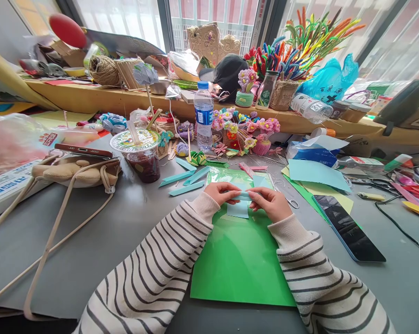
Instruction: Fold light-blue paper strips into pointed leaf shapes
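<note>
A small light-blue paper piece (238, 208) lies over a green plastic sheet (240, 264) on the grey table. My left hand (222, 192) pinches its upper left edge with fingers closed. My right hand (269, 202) pinches its upper right edge, fingers pressed together on the fold. Both sleeves are striped. Folded teal paper strips (187, 178) lie just left of my hands.
A smartphone (348, 227) lies to the right beside blue and yellow paper sheets (317, 176). A lidded drink cup (140, 153), a water bottle (203, 116), a bag with straps (77, 171) and scissors (289, 200) surround the sheet. The wooden ledge (101, 97) holds craft flowers and pipe cleaners.
</note>
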`<state>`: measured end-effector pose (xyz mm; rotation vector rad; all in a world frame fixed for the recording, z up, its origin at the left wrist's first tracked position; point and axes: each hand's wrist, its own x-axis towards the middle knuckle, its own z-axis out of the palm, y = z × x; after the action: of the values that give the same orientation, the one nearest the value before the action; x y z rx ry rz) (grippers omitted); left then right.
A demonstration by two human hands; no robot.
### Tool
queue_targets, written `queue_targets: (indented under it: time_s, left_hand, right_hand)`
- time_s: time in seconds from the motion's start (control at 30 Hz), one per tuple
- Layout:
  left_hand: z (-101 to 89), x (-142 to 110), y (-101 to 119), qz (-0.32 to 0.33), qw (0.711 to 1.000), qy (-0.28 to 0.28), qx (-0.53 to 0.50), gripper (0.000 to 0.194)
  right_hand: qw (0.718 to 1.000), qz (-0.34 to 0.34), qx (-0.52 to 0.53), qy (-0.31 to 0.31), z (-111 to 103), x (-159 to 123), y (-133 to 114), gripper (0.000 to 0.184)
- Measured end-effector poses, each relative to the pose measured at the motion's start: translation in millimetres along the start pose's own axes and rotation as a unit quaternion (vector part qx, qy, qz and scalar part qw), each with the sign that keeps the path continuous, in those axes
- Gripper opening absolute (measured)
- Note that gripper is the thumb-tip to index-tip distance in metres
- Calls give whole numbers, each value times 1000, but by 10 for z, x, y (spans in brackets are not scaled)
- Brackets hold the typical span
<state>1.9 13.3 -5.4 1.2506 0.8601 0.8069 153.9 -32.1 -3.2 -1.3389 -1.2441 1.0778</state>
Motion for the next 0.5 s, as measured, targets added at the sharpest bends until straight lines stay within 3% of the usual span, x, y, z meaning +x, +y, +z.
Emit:
queue_targets:
  time_s: [0.3,0.5]
  left_hand:
    - [0,0,-1,0,1000,-1,3,30]
    - [-28,17,-11,38,997,63,5,45]
  right_hand:
    - [1000,-9,-12,-3,-4,5,14,31]
    - [1000,13,-4,-23,21,-8,1,27]
